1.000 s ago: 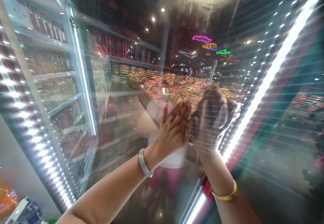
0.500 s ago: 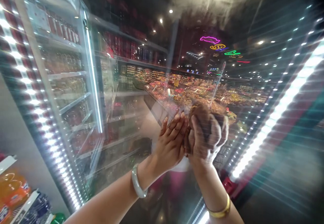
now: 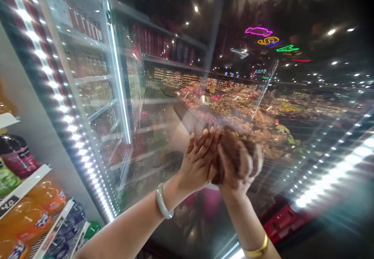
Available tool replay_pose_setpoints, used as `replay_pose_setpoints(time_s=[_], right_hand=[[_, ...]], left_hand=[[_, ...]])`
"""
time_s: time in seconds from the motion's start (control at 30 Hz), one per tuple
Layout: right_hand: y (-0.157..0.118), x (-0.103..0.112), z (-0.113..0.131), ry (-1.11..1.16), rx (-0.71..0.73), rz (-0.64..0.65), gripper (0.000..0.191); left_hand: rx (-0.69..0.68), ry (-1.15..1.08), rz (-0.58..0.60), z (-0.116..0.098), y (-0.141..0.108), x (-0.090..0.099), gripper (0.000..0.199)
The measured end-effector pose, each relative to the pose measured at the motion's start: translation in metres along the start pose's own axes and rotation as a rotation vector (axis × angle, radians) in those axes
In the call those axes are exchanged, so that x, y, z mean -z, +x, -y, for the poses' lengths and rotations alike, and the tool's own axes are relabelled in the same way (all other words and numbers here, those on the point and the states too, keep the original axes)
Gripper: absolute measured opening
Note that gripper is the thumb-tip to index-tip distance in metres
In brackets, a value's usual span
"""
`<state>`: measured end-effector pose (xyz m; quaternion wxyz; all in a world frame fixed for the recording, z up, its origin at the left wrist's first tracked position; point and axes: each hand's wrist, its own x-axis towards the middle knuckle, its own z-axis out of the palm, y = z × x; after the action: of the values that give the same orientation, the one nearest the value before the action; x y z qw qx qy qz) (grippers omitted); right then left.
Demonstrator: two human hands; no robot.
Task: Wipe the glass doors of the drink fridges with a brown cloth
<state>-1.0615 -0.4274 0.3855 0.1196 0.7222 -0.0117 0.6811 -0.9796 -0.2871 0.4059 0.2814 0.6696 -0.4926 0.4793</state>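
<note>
My left hand (image 3: 198, 159) lies flat with its fingers spread against a glass door (image 3: 163, 161), a pale bangle around the wrist. Beside it my right hand (image 3: 238, 169), blurred by motion and with a gold bangle, is wrapped round a crumpled brown cloth (image 3: 229, 142) that touches the glass. Part of the cloth is hidden behind the fingers. The glass carries reflections of shelves, lights and my arms.
Shelves of orange soda bottles (image 3: 35, 216) stand at lower left, beside a bright LED strip (image 3: 67, 118). Another light strip (image 3: 336, 173) runs along the right. Produce displays (image 3: 228, 103) and neon signs (image 3: 267, 40) show in the glass.
The view has turned left and down, bringing more of the bottle shelves in. The left hand stays flat on the glass; the right still holds the cloth, slightly lower.
</note>
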Motion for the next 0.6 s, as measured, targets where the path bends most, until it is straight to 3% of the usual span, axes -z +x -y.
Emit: replay_pose_setpoints(time_s=[0.07, 0.13, 0.2, 0.27, 0.37, 0.43, 0.5, 0.6], right_hand=[[-0.018, 0.008, 0.003, 0.006, 0.119, 0.023, 0.043], [-0.037, 0.027, -0.004, 0.024, 0.131, 0.099, 0.038], [-0.043, 0.046, -0.014, -0.013, 0.051, 0.128, 0.032], [-0.030, 0.053, -0.015, -0.074, -0.071, 0.085, 0.025], [0.007, 0.032, 0.010, -0.076, -0.208, -0.014, 0.028], [0.019, 0.008, 0.037, -0.053, -0.128, -0.044, 0.030], [0.012, -0.008, 0.061, 0.005, 0.012, 0.002, 0.027], [-0.021, -0.004, 0.069, 0.058, 0.110, 0.119, 0.025]], left_hand=[[-0.007, -0.004, 0.011, 0.007, -0.009, 0.002, 0.072], [-0.014, 0.006, 0.022, 0.016, -0.020, 0.004, 0.072], [-0.021, 0.013, 0.032, 0.024, -0.029, 0.006, 0.074], [-0.001, 0.012, 0.027, 0.028, -0.033, 0.007, 0.075], [0.047, 0.005, -0.001, 0.030, -0.032, 0.010, 0.076], [0.075, -0.002, -0.008, 0.033, -0.032, 0.013, 0.074], [0.096, -0.006, -0.002, 0.040, -0.036, 0.017, 0.073], [0.089, 0.019, -0.005, 0.057, -0.049, 0.021, 0.074]])
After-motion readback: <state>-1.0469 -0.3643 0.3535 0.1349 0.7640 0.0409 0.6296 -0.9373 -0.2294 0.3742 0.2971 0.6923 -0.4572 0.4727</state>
